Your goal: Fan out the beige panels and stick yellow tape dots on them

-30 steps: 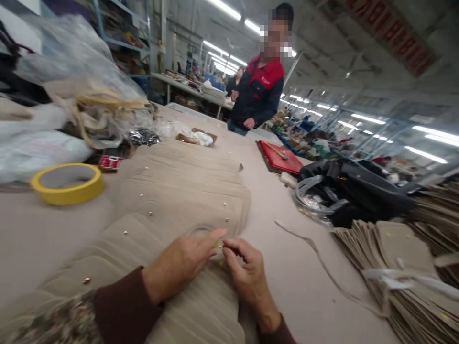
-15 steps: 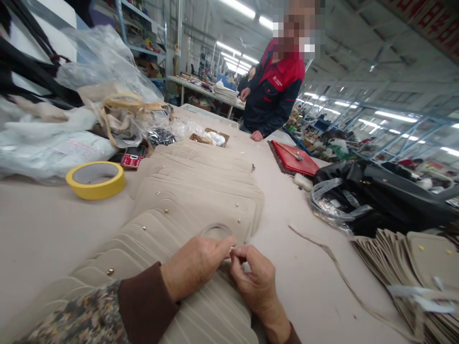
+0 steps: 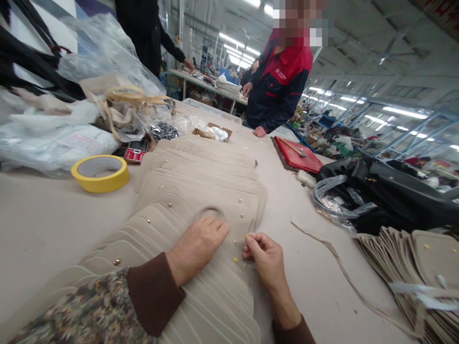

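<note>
Fanned beige panels [image 3: 211, 186] with small gold-coloured studs lie across the table in front of me. Over them is my left hand [image 3: 199, 246], palm down and fingers curled together. A thin grey ring [image 3: 210, 209] sticks out beyond its fingers and seems held in it; its kind is unclear. At the right edge of the panels, my right hand [image 3: 264, 253] is closed in a pinch, with a tiny yellowish spot at the fingertips. What it grips is too small to name. Between the hands are a bare stud [image 3: 234, 242] and a yellow dot [image 3: 235, 260] on a panel.
A yellow tape roll [image 3: 100, 173] and plastic bags [image 3: 53, 143] lie left. Rightward are a loose beige strip [image 3: 337, 258], black bags [image 3: 387, 191] and another panel stack [image 3: 398, 263]. A hammer [image 3: 292, 147] rests on a red pad [image 3: 299, 157]. A co-worker [image 3: 278, 86] stands across the table.
My hands, together at the fingertips before, have moved apart. The left hand and the ring have shifted away from me, the right hand rightward. Another person in black has appeared at upper left.
</note>
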Tool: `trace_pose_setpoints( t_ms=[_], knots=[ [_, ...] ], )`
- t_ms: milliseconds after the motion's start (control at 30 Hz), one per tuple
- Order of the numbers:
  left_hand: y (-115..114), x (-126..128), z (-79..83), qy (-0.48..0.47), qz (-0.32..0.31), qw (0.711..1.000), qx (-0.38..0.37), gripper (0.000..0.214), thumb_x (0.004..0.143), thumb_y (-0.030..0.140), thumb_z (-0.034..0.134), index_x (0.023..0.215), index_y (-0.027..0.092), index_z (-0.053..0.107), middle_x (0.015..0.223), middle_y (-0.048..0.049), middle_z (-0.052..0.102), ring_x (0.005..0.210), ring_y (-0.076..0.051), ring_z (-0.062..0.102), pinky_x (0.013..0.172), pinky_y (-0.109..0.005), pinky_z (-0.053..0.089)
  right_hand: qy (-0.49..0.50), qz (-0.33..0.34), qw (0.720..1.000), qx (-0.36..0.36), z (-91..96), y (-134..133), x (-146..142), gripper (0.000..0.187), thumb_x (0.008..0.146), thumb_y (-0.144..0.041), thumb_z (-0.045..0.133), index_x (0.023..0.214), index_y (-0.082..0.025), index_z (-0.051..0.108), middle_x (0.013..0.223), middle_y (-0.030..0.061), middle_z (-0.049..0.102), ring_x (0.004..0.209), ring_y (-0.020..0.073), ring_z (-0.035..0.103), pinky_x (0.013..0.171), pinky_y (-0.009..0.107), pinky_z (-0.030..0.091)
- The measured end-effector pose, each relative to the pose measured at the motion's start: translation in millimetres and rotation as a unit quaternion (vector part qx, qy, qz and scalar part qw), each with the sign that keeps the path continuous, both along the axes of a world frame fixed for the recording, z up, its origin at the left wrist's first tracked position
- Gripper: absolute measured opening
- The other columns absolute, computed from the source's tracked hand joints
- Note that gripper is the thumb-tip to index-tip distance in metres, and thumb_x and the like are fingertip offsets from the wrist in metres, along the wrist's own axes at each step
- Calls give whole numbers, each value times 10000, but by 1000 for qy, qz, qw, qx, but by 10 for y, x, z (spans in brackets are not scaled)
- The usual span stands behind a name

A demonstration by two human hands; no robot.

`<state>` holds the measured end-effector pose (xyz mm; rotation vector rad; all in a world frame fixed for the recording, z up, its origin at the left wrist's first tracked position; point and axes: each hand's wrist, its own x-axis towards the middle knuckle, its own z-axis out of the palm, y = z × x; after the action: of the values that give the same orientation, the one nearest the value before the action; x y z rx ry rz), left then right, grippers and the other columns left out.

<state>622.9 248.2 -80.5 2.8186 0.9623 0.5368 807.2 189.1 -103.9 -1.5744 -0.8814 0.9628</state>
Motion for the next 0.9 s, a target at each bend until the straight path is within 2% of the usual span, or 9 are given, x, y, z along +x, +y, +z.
trace_pose_setpoints(
  t_ms=[100, 233, 467, 667, 900],
  knots=[
    [51, -10, 47, 66, -2, 998, -19, 132, 931, 97, 457, 862, 165, 546, 895, -64, 617, 849, -219, 539, 812, -372, 415, -23, 43, 999, 3, -49, 5, 15, 355, 719, -469, 717, 771, -120, 673, 593, 11, 636, 485, 107, 574, 504, 220, 487],
    [51, -10, 67, 80, -17, 996, -36, 121, 919, 98, 463, 868, 170, 546, 873, -56, 610, 830, -222, 527, 839, -394, 397, -37, 93, 994, -43, -71, 6, 13, 330, 747, -443, 696, 779, -116, 669, 582, 3, 622, 447, 82, 534, 463, 193, 447],
    [35, -32, 44, 80, -23, 996, -44, 145, 899, 58, 437, 867, 168, 526, 856, -68, 575, 788, -227, 503, 695, -354, 394, -107, 120, 983, -86, -9, -10, -17, 293, 749, -422, 662, 738, -130, 679, 537, -3, 597, 442, 97, 498, 426, 197, 406],
    [30, -44, 30, 70, -24, 996, -59, 142, 896, 63, 435, 881, 169, 529, 876, -71, 566, 816, -234, 494, 697, -355, 401, -291, 148, 945, -21, 24, -15, -94, 214, 798, -307, 583, 685, -165, 696, 605, 15, 670, 546, 133, 573, 546, 229, 425],
    [1, -39, 35, 83, -9, 993, -84, 138, 892, 66, 448, 899, 170, 538, 907, -62, 593, 853, -235, 507, 735, -364, 426, -368, 152, 917, 23, -46, 9, -157, 235, 828, -277, 535, 638, -200, 649, 617, 23, 669, 584, 168, 620, 591, 259, 435]
  ],
)
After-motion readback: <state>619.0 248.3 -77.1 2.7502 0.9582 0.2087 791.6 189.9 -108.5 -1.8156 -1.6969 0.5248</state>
